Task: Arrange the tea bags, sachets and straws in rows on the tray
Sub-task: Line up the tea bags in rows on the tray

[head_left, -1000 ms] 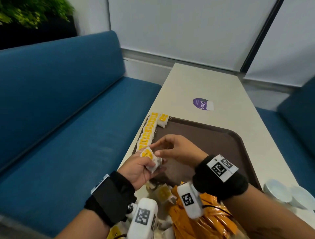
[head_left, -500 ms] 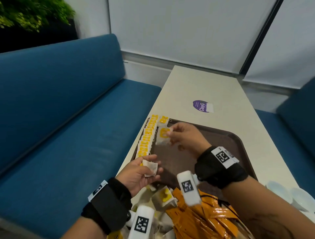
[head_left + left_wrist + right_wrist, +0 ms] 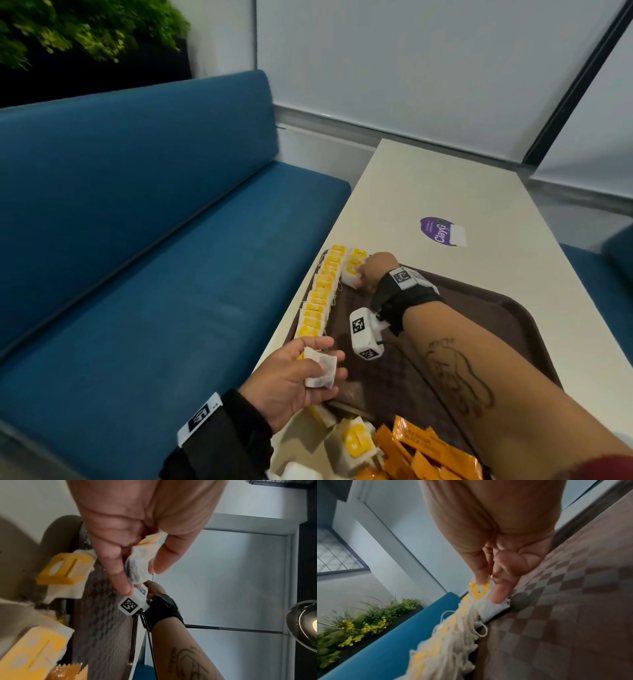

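Observation:
A brown tray (image 3: pixel 479 325) lies on the white table (image 3: pixel 445 185). A row of tea bags (image 3: pixel 320 298) with yellow tags runs along its left edge. My right hand (image 3: pixel 359 274) reaches to the tray's far left corner and pinches a tea bag (image 3: pixel 491 607) by its yellow tag, low against the tray beside that row (image 3: pixel 450 645). My left hand (image 3: pixel 322 363) hovers over the tray's near left edge, gripping another tea bag (image 3: pixel 139 563) between thumb and fingers. Loose tea bags (image 3: pixel 352 442) and orange sachets (image 3: pixel 418 452) are heaped at the near end. No straws are in view.
A blue bench (image 3: pixel 137 274) runs along the table's left side, and another blue seat (image 3: pixel 603 274) stands on the right. A purple sticker (image 3: pixel 442 231) lies on the table beyond the tray. A planter (image 3: pixel 85 34) stands behind the bench.
My right hand took a tea bag from the left hand and carried it forward to the tray's far left corner. The left hand stayed near the tray's front edge, still holding a tea bag.

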`<state>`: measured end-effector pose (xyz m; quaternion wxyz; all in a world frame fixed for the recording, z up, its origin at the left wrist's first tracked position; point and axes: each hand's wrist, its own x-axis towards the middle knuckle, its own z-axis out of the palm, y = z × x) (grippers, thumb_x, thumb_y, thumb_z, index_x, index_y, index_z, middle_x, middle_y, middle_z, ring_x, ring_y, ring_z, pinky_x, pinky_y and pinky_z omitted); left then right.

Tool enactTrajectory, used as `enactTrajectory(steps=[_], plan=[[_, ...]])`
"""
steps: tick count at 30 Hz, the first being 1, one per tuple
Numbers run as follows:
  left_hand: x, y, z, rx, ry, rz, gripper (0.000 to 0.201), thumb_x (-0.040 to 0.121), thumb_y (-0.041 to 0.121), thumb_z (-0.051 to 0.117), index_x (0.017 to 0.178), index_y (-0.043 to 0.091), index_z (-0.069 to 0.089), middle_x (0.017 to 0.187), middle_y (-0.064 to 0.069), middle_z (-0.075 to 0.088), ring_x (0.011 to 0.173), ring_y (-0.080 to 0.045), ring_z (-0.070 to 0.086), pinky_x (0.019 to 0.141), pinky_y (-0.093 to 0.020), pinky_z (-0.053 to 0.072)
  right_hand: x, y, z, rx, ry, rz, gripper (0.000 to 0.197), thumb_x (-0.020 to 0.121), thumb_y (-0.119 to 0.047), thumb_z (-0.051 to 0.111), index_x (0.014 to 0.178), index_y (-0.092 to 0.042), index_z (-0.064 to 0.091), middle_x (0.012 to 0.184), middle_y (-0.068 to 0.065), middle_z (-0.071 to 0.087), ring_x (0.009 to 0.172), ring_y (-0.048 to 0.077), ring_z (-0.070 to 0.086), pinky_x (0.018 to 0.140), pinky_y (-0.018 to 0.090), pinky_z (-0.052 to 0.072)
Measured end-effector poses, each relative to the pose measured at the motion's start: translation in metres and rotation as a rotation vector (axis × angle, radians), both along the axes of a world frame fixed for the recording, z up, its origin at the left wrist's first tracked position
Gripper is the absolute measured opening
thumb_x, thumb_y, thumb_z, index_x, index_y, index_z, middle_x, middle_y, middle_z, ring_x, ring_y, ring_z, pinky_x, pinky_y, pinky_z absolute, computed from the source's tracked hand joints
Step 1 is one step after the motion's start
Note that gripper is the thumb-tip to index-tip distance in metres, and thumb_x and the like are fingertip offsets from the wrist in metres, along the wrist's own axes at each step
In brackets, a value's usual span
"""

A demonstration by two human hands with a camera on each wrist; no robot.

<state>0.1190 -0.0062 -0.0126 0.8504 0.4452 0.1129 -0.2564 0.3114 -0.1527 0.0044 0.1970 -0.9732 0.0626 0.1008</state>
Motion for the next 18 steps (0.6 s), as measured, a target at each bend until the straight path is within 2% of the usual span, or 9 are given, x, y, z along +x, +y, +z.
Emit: enactTrajectory(steps=[1,3,6,8,11,14,16,18], plan=[[0.000,0.001,-0.001,-0.001,0.003,0.000,0.034,0.087,-0.017,0.039,0.110,0.003,0.055,0.109,-0.019,0.065,0.088,-0.030,0.066,0.066,-0.034,0.056,0.006,0.001,-0.005,-0.028,0.009,0.047,0.043,0.094,-0.036,0.048,0.134,-0.018,0.047,0.132,0.007,0.054,0.123,0.025,0.051,0.094,0.029,0.042],[0.001,0.002,-0.002,0.001,0.009,0.001,0.033,0.087,-0.017,0.040,0.109,0.002,0.056,0.108,-0.019,0.065,0.089,-0.030,0.065,0.067,-0.035,0.055,0.015,0.006,-0.009,-0.079,0.018,0.011,0.042,0.094,-0.037,0.049,0.132,-0.019,0.050,0.130,0.005,0.055,0.121,0.023,0.052,0.093,0.027,0.042],[0.001,0.005,-0.004,0.006,0.016,0.000,0.033,0.087,-0.016,0.041,0.110,0.003,0.057,0.108,-0.019,0.065,0.090,-0.031,0.064,0.069,-0.036,0.054,0.025,0.005,-0.013,-0.058,0.037,-0.010,0.042,0.098,-0.043,0.040,0.126,-0.016,0.056,0.127,0.004,0.058,0.117,0.022,0.055,0.087,0.024,0.041],[0.001,0.006,-0.005,0.004,0.023,0.001,0.034,0.087,-0.016,0.041,0.111,0.003,0.056,0.110,-0.020,0.064,0.091,-0.032,0.064,0.070,-0.037,0.054,0.029,0.003,-0.014,-0.070,-0.014,0.016,0.044,0.098,-0.045,0.038,0.124,-0.015,0.056,0.126,0.003,0.058,0.117,0.021,0.055,0.088,0.024,0.040],[0.001,0.005,-0.006,-0.016,0.032,0.003,0.037,0.086,-0.016,0.038,0.112,0.003,0.056,0.110,-0.021,0.063,0.091,-0.032,0.064,0.069,-0.037,0.054,0.027,0.000,-0.011,-0.077,0.028,-0.019,0.042,0.098,-0.042,0.042,0.132,-0.019,0.051,0.133,0.002,0.054,0.121,0.020,0.052,0.093,0.024,0.040],[0.001,0.003,-0.005,-0.028,0.028,-0.003,0.041,0.086,-0.017,0.033,0.113,0.004,0.055,0.109,-0.019,0.064,0.092,-0.032,0.064,0.070,-0.037,0.055,0.031,-0.006,-0.011,0.005,0.045,-0.014,0.041,0.098,-0.040,0.043,0.135,-0.024,0.049,0.133,0.000,0.054,0.122,0.018,0.051,0.094,0.021,0.038],[0.002,0.002,-0.002,-0.017,0.014,-0.014,0.045,0.085,-0.019,0.030,0.114,0.006,0.054,0.110,-0.018,0.065,0.093,-0.031,0.065,0.071,-0.037,0.056,0.027,-0.012,-0.008,0.138,0.056,0.002,0.035,0.097,-0.034,0.046,0.129,-0.021,0.053,0.119,0.000,0.061,0.109,0.016,0.058,0.084,0.018,0.041],[0.002,0.001,0.001,-0.016,-0.002,-0.019,0.049,0.084,-0.021,0.028,0.114,0.008,0.053,0.112,-0.019,0.064,0.094,-0.030,0.065,0.073,-0.037,0.056,0.018,-0.014,0.000,0.470,0.027,-0.139,0.026,0.092,-0.017,0.056,0.117,-0.009,0.060,0.087,0.003,0.062,0.077,0.014,0.061,0.059,0.014,0.045]])
